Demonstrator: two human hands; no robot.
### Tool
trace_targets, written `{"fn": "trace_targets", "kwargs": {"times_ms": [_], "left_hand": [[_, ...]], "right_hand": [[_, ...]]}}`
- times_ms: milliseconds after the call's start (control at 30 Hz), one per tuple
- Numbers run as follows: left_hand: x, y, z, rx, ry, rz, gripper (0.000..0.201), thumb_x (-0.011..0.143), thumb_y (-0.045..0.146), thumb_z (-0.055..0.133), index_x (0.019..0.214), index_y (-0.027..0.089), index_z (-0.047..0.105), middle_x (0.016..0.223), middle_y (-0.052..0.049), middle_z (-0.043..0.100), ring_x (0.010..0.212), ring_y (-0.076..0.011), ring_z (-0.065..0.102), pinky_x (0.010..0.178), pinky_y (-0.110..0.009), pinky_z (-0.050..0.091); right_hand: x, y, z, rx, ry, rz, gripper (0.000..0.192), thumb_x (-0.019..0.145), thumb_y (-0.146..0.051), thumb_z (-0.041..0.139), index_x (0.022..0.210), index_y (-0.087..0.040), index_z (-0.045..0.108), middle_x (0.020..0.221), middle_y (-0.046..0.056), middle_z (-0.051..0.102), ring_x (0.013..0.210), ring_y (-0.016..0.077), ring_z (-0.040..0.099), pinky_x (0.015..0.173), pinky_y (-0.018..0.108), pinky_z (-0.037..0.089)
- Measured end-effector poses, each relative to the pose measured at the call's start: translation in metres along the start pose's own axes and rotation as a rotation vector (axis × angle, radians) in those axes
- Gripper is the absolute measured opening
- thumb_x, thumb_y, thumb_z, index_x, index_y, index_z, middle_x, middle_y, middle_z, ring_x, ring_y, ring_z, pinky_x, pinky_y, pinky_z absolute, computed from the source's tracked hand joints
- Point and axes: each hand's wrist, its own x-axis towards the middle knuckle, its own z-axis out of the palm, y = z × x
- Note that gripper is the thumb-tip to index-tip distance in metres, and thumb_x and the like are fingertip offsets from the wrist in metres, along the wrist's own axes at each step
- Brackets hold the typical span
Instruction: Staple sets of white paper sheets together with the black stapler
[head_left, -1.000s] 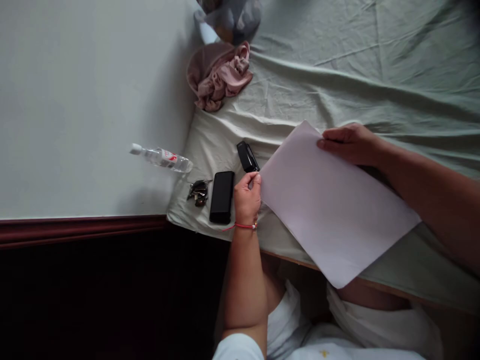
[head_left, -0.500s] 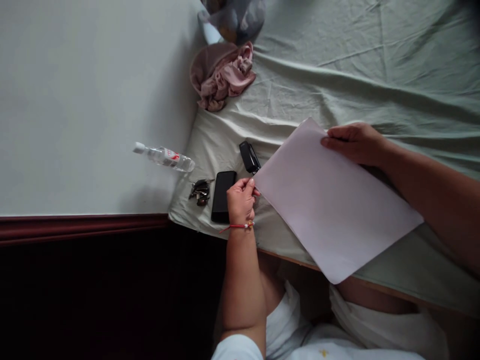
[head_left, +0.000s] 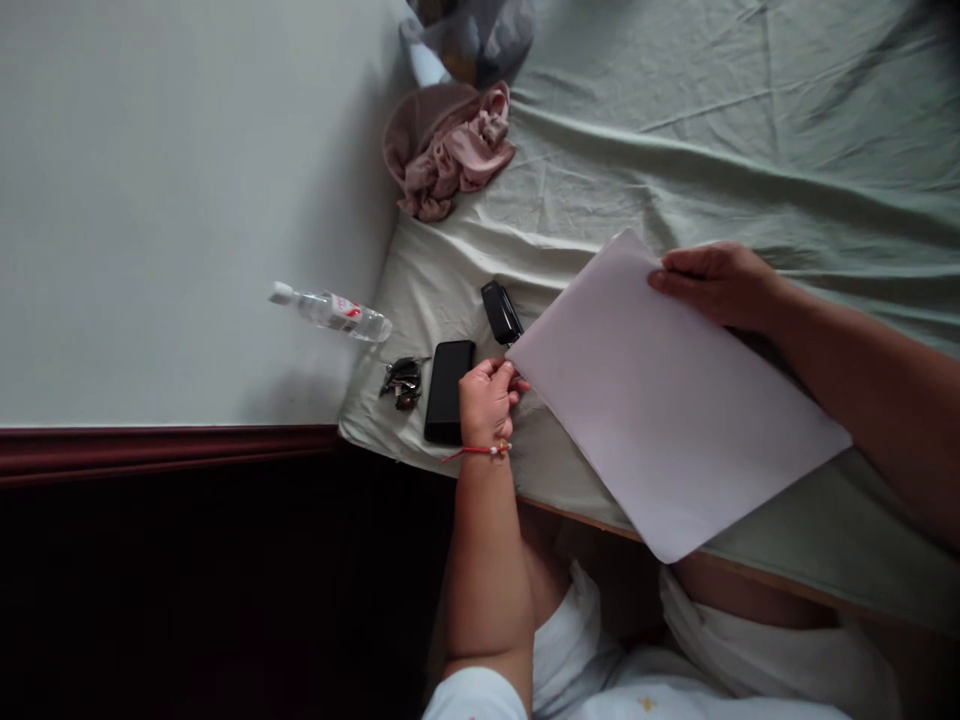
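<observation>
A large white sheet of paper (head_left: 675,400), possibly several sheets together, is held at a slant above the green cloth. My left hand (head_left: 487,398), with a red string bracelet at the wrist, pinches its left corner between thumb and fingers. Along the upper right edge, my right hand (head_left: 709,283) grips the paper with the thumb on top; its other fingers are partly hidden. A black stapler (head_left: 501,312) lies just beyond the left corner of the paper. Close to my left hand rests a black phone (head_left: 448,390).
A bunch of keys (head_left: 403,382) and a clear water bottle (head_left: 341,313) are by the white wall. Farther back lie a crumpled pink cloth (head_left: 454,150) and a plastic bag (head_left: 480,40). The green cloth (head_left: 712,150) is wrinkled; its near edge runs above my lap.
Hardly anything differs. Both hands and the paper appear shifted very slightly, along with a small shift of the whole view; both grips stay the same.
</observation>
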Motion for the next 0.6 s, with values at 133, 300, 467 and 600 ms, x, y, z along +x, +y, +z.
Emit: {"fn": "trace_targets", "kwargs": {"times_ms": [133, 300, 467, 600], "left_hand": [[-0.0007, 0.0022, -0.0001, -0.045, -0.017, -0.023, 0.007, 0.074, 0.008, 0.066, 0.073, 0.013, 0.062, 0.058, 0.003, 0.062, 0.041, -0.0051, 0.055, 0.038, -0.013, 0.027], [-0.0016, 0.0033, -0.0006, -0.043, -0.024, 0.004, 0.008, 0.071, 0.012, 0.069, 0.073, 0.015, 0.062, 0.057, 0.004, 0.06, 0.041, -0.0043, 0.053, 0.038, -0.014, 0.024], [-0.0036, 0.0016, 0.0026, -0.057, -0.07, 0.051, 0.01, 0.067, 0.014, 0.07, 0.071, 0.016, 0.062, 0.053, 0.006, 0.057, 0.039, -0.0042, 0.049, 0.038, -0.015, 0.021], [-0.0035, 0.0003, 0.0046, -0.051, -0.068, 0.058, 0.01, 0.066, 0.016, 0.071, 0.07, 0.017, 0.062, 0.049, 0.007, 0.055, 0.036, -0.0044, 0.045, 0.036, -0.016, 0.02]], "right_hand": [[-0.0012, -0.0015, 0.0002, 0.06, -0.018, 0.013, 0.038, 0.097, -0.043, 0.065, 0.072, -0.019, 0.049, 0.062, -0.004, 0.041, 0.054, 0.0065, 0.036, 0.049, 0.023, 0.028], [-0.0016, -0.0015, -0.0002, 0.115, -0.039, 0.025, 0.036, 0.095, -0.045, 0.067, 0.075, -0.019, 0.051, 0.062, -0.003, 0.044, 0.055, 0.0071, 0.039, 0.049, 0.023, 0.029], [-0.0005, 0.0006, -0.0002, 0.1, -0.059, 0.02, 0.04, 0.092, -0.047, 0.071, 0.074, -0.02, 0.047, 0.063, -0.003, 0.041, 0.054, 0.0065, 0.035, 0.048, 0.023, 0.028], [-0.0004, 0.0011, 0.0002, 0.1, -0.047, 0.044, 0.041, 0.093, -0.047, 0.07, 0.074, -0.02, 0.046, 0.064, -0.003, 0.04, 0.056, 0.007, 0.036, 0.048, 0.023, 0.029]]}}
